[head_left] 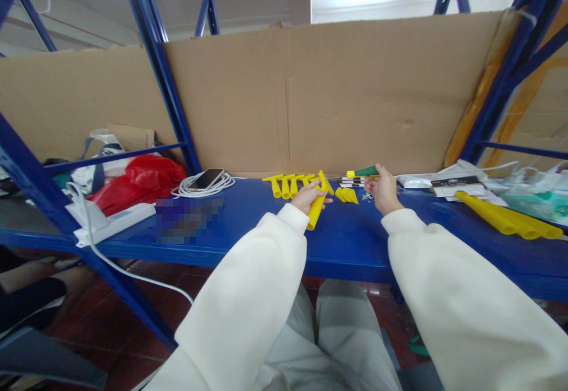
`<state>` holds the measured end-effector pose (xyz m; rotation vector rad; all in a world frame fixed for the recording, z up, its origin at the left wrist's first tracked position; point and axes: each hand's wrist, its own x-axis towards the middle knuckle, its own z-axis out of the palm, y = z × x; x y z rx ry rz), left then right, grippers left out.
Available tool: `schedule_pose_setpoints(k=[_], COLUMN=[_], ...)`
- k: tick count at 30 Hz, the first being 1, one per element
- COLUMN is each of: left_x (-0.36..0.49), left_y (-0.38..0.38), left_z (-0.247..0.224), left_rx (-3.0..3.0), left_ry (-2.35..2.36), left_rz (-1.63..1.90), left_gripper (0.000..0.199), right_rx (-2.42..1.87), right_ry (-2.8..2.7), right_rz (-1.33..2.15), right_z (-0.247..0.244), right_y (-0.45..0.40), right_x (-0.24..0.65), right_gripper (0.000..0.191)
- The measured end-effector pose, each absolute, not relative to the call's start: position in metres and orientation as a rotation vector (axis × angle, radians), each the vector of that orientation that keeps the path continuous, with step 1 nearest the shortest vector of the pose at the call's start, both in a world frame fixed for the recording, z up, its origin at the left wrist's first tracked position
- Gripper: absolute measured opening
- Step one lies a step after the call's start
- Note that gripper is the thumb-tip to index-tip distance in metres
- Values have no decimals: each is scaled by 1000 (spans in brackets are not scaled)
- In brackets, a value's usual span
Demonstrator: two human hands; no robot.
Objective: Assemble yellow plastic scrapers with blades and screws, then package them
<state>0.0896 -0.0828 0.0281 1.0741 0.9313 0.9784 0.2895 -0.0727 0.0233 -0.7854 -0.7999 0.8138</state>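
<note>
My left hand (305,198) is closed around a yellow T-shaped plastic piece (315,213), its tube end pointing down toward me and its crossbar at the top. In my right hand (384,191) is a screwdriver (364,172) with a green and yellow handle. The thin shaft points left and reaches the crossbar of the held piece; whether the tip touches a screw is too small to tell. Several like yellow T-shaped pieces (285,187) lie in a row beyond my left hand. Between my hands lie small flat yellow parts (347,195) and tiny silvery bits (368,197).
A blue shelf (266,237) is the work surface, backed by cardboard (355,95). Long yellow tubes (506,216) and plastic packets (459,185) lie right. On the left are a phone (206,179), coiled white cable (226,180), power strip (128,218) and red bag (146,178).
</note>
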Motion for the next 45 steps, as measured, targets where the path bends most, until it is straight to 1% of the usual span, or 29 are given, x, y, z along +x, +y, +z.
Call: schedule_pose_setpoints(k=[8,15,20,26,32,37,41,45], left_x=[89,89,88,88,88,88,88,88], left_y=[-83,-81,-79,-74,-75,-79,-80,-78], left_z=[29,28,27,23,24,27,27,26], left_rx=[1084,1082,1053,1053,1078,1062,1062,1064], left_ry=[944,919,900,922,915,919,914,897], left_rz=[997,1019,1038,1026,1025,1028,1025,1031], left_gripper=[79,75,77,79,75,77,79,78], right_rx=[-785,-726,-728,-771,-757,-784,-794,-757], right_ry=[-763,-870,-848,-880,-868,-898,-915,-888], right_rz=[851,896,965,833,798,756,821,956], right_z=[27,30,33,31,31,30,33,37], right_y=[-78,-85,-86,-84,-85,-87,-92,-94], right_x=[286,285,285,284,281,279,280,283], right_gripper=[25,34,32,39,40,41,44,37])
